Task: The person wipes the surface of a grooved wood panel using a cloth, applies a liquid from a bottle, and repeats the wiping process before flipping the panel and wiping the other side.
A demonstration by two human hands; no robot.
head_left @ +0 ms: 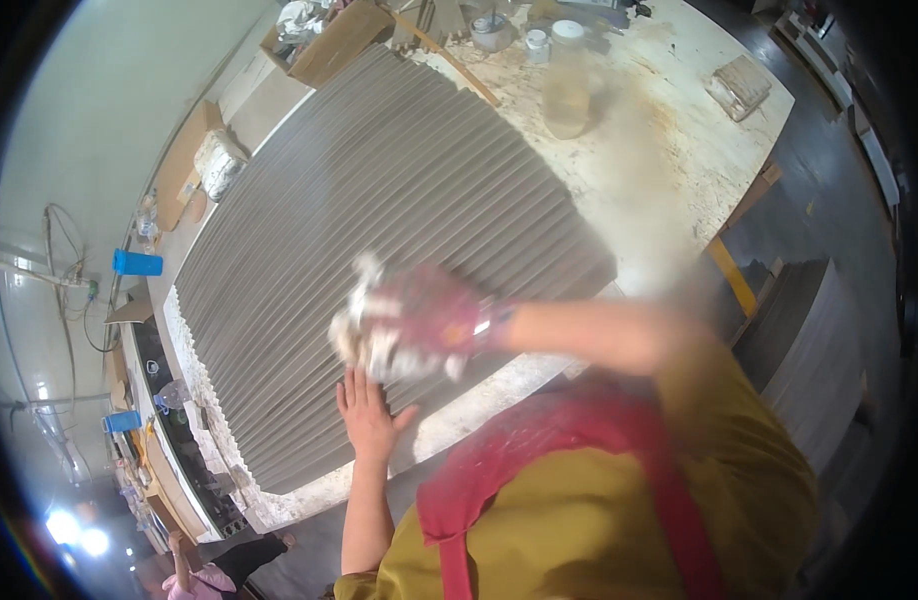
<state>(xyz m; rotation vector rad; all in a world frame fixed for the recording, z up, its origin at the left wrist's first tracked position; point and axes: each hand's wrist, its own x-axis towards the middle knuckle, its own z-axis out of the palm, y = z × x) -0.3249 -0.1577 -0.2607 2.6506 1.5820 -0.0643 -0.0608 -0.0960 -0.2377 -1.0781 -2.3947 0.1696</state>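
Note:
A large grey-brown ribbed panel (379, 200) lies on the worktable, its grooves running slantwise. My left hand (372, 425) is bare, with the fingers stretched out flat on the panel near its front edge. My right hand (434, 308), in a dark red glove, is smeared by motion just above and right of my left fingertips. It grips a crumpled white rag (364, 335) over the panel's ribs. The rag hides part of the panel, and whether it presses on the surface everywhere I cannot tell.
At the table's (669, 150) far side stand a clear jar with a white lid (566, 85), a small white jar (537, 45) and a wooden stick (444, 55). A wrapped block (739, 88) lies at the far right. A cardboard box (339, 45) sits behind the panel. Another person (214, 575) is at lower left.

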